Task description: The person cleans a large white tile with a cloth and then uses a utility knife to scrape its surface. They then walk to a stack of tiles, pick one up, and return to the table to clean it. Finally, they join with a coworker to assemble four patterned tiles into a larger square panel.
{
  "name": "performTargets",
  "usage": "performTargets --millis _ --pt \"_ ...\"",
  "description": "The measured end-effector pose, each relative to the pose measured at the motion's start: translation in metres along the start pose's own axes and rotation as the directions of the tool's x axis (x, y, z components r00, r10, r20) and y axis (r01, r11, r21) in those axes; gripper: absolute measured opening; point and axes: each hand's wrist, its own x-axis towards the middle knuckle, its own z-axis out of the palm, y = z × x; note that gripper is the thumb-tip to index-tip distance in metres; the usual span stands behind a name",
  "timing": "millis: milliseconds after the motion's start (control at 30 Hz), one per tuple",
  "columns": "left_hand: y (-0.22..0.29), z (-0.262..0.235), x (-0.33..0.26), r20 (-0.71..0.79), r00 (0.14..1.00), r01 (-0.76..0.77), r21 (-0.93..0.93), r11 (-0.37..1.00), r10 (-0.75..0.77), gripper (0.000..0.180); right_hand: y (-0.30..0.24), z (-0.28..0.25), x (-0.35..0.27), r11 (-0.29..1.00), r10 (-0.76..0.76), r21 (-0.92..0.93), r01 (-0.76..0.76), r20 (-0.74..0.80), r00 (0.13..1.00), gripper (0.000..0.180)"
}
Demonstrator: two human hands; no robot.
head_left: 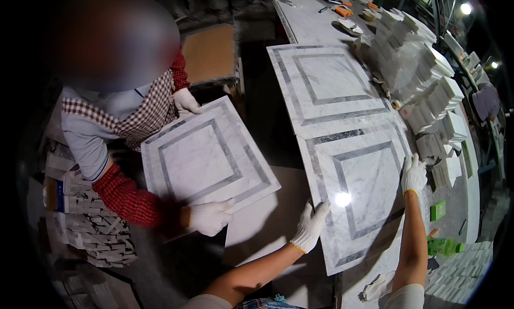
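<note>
A white marble panel (369, 175) with grey inlaid frames lies tilted on the bench in front of me. My left hand (310, 226), in a white knit glove, grips its left edge, thumb on top and fingers partly hidden below. At the opposite edge, my gloved right hand (414, 175) holds the panel's rim. A second marble panel (332, 79) of like pattern lies just beyond, meeting the near one. To my left, a co-worker in a checked apron holds a third marble panel (201, 154) with two gloved hands, one (211, 217) at its near edge.
Stacks of white tiles (423, 84) line the bench's right side. A green block (438, 210) and a green bottle (444, 247) sit near my right forearm. Piled stone strips (99, 231) stand at the lower left. Orange-handled tools (342, 11) lie at the far end.
</note>
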Motion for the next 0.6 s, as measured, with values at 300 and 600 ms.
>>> performTargets --millis 300,600 --pt "-0.094 -0.133 -0.065 0.197 0.976 -0.201 0.651 0.732 0.094 0.052 -0.004 0.005 -0.002 0.961 -0.112 0.251 0.114 -0.023 0.993 0.039" --pt "-0.110 -0.169 -0.013 0.669 0.677 -0.621 0.743 -0.251 0.307 0.056 0.024 0.086 0.006 0.977 -0.173 0.079 0.197 -0.243 0.954 0.046"
